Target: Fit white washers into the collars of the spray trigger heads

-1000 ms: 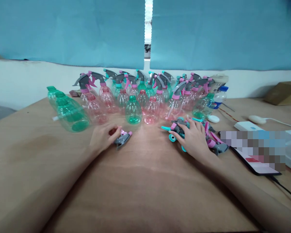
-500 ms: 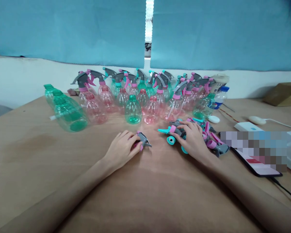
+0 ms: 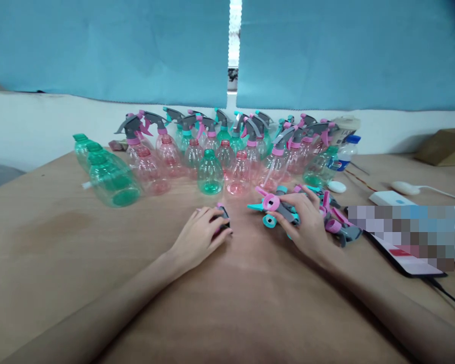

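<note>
My left hand (image 3: 200,233) rests low over the table with its fingers curled around a grey and pink spray head (image 3: 224,214), which they mostly cover. To the right, my right hand (image 3: 308,221) pinches another spray head, grey with a pink collar (image 3: 271,202) whose round opening faces me. Beneath and around that hand lies a pile of loose spray heads in grey, pink and teal, one teal collar (image 3: 269,221) showing below the held one. Just beyond my hands stand open-necked bottles, a green one (image 3: 210,174) and a pink one (image 3: 239,177) nearest.
Behind are several pink and green bottles fitted with spray heads (image 3: 252,129). Tilted green bottles (image 3: 116,177) lie at the left. On the right are a capped water bottle (image 3: 348,151), a white box (image 3: 392,197), a phone (image 3: 405,270) with a cable, and a brown bag (image 3: 442,146).
My right hand has taken hold of a pink-collared spray head and turned its collar toward me. My left fingers have closed further over the other spray head, hiding more of it.
</note>
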Available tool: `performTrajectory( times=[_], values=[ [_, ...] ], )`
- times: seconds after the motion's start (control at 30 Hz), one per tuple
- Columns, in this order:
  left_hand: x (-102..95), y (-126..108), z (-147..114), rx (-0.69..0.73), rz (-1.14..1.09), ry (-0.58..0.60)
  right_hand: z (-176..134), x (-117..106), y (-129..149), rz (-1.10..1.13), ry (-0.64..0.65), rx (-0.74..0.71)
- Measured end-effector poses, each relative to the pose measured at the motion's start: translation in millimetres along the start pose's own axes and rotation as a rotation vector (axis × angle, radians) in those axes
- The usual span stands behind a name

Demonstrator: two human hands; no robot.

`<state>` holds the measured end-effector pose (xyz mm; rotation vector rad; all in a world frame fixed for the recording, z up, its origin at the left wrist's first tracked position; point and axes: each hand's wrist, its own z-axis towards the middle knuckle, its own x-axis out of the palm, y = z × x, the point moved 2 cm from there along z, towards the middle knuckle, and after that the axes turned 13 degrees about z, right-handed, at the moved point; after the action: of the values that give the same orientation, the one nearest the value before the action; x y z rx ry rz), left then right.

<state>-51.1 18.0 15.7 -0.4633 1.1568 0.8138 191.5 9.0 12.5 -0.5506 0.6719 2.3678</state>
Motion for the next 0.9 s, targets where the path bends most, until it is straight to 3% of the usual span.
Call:
performTrajectory(
  times=[0.2, 0.37, 0.6, 0.73, 0.8, 0.9],
  values=[
    [-2.4, 26.6, 2.4, -0.256, 0.28, 0.032, -8.0, 17.9, 23.2, 0.128, 0.269, -0.13],
    [-7.5, 42.8, 1.1, -0.38, 0.398, 0.043, -13.4, 29.7, 25.7, 0.127, 0.388, -0.046],
    [-15.8, 47.6, -2.1, -0.456, 0.504, 0.031, -8.6, 25.9, 31.2, 0.07, 0.453, 0.055],
    [-22.0, 29.9, -0.6, -0.362, 0.507, -0.09, -8.3, 26.4, 34.6, 0.049, 0.435, 0.047],
    [-20.6, 12.8, -1.2, -0.225, 0.405, -0.164, -9.4, 27.1, 35.4, 0.04, 0.415, 0.034],
    [-12.2, -17.6, -5.0, 0.03, 0.172, -0.175, -11.6, 27.7, 35.7, 0.032, 0.401, 0.047]
  ],
)
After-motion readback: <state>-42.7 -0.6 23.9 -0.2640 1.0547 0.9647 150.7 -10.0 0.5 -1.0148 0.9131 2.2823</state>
